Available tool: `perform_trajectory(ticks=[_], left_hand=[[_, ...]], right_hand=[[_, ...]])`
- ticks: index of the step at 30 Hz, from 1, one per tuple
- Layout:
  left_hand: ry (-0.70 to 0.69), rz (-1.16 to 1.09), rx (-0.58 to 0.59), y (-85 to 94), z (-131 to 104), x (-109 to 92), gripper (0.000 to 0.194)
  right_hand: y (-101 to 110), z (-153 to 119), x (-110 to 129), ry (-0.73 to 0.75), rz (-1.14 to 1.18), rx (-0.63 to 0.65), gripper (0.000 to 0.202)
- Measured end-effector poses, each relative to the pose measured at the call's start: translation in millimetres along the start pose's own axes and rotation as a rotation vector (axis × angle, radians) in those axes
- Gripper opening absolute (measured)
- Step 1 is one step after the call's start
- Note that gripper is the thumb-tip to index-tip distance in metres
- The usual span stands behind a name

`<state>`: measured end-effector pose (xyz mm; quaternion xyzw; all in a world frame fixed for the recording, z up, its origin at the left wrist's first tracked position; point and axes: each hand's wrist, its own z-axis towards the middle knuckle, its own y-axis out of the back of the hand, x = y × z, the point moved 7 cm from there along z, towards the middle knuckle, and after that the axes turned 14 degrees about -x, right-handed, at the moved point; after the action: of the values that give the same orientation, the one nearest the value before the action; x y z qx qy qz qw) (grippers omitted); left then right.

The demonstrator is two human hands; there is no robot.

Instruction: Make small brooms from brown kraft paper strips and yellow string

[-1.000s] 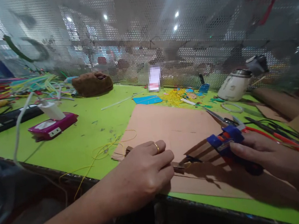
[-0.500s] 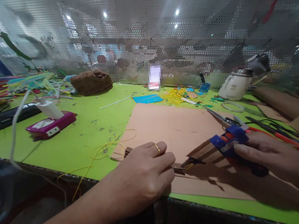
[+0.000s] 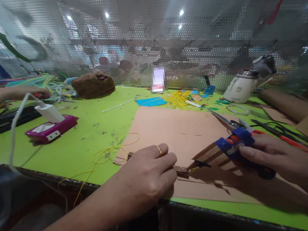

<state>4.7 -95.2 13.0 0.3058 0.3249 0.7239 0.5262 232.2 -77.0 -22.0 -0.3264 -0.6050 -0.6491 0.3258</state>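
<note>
My left hand (image 3: 146, 175), with a gold ring, is closed over a narrow brown strip (image 3: 182, 171) lying on a pinkish-tan sheet (image 3: 166, 129). Its fingertips hide the middle of the strip; one end shows on each side of the hand. My right hand (image 3: 275, 153) grips a blue tool (image 3: 235, 145) with brown slats and a dark pointed tip, its kind unclear. That tip is close to the strip's right end; whether they touch I cannot tell. Yellow thread (image 3: 105, 152) trails across the sheet's left edge.
Scissors (image 3: 223, 119) and red-and-black handles or cords lie by my right hand. A white jar (image 3: 241, 87), yellow scraps (image 3: 181, 99) and a blue piece (image 3: 151, 101) stand or lie behind. To the left are a magenta power strip (image 3: 52, 130) and another person's hand (image 3: 36, 91).
The other person's hand has reached further in from the left. My left hand has shifted slightly left, showing more of the strip's right end. My right hand has barely moved.
</note>
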Motion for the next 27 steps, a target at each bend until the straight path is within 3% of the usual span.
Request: perform_trajectory(ticks=[7, 10, 14, 17, 19, 24, 27], left_hand=[[0.030, 0.018, -0.008, -4.9, -4, 3, 0.023], [0.055, 0.018, -0.034, -7.5, -6, 6, 0.022], [0.074, 0.019, -0.082, -9.3, -7, 9, 0.017], [0.079, 0.025, -0.109, -7.7, -6, 9, 0.017], [0.075, 0.018, -0.112, -6.3, -6, 8, 0.017], [0.028, 0.047, -0.086, -5.3, -8, 3, 0.015], [0.002, 0.092, -0.083, -5.3, -9, 0, 0.014]], right_hand=[[2, 1, 10, 0.022, 0.018, 0.059, 0.047], [8, 6, 10, -0.019, 0.101, -0.051, 0.048], [23, 17, 0, -0.091, 0.358, -0.291, 0.045], [32, 23, -2, -0.039, 0.433, -0.409, 0.042], [28, 22, 6, 0.029, 0.351, -0.359, 0.042], [-8, -6, 53, 0.271, -0.073, -0.056, 0.040], [-21, -21, 67, 0.312, -0.200, 0.029, 0.041]])
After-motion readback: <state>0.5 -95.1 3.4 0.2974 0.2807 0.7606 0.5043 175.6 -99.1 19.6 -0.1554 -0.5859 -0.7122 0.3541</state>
